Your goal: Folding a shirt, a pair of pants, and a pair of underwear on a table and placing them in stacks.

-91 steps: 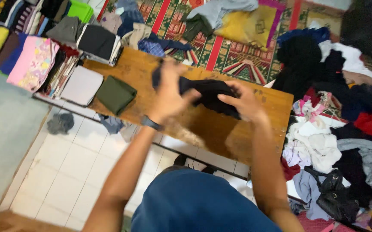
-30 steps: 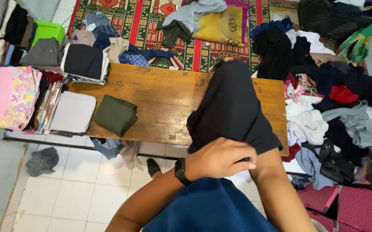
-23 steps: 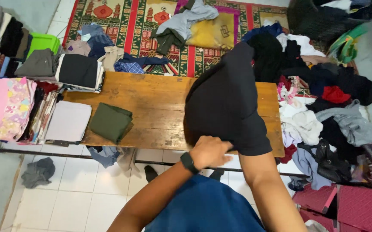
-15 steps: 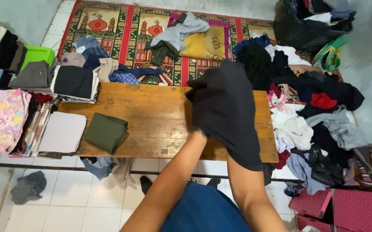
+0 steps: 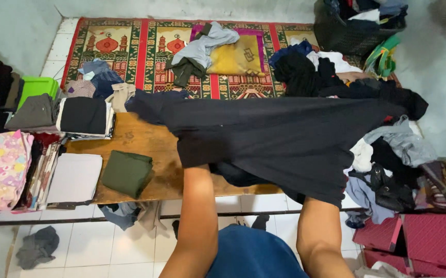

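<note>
Change: half a second ago the black garment (image 5: 284,139) hung bunched over the raised right arm; now it is spread wide above the counter (image 5: 145,154), with one sleeve reaching left and another right.
Meaning: judged from this, the garment has gone from a bundle to an opened-out shape that can be laid flat; nothing of it looks folded yet.
Garment: held in the air over the right half of the counter, its lower hem drooping toward the near edge; whether it touches the wood cannot be told.
Left hand: hidden under the cloth; only the forearm shows, rising to the hem. Its grip cannot be told.
Right hand: also covered, the forearm disappearing under the lower right corner. Its grip cannot be told either.
Pose: both arms raised forward and set apart, the cloth stretched between them.
Nearby: a folded olive piece (image 5: 127,172) and a pale folded piece (image 5: 74,177) lie on the counter's left end; loose clothes (image 5: 387,154) are heaped to the right.
</note>
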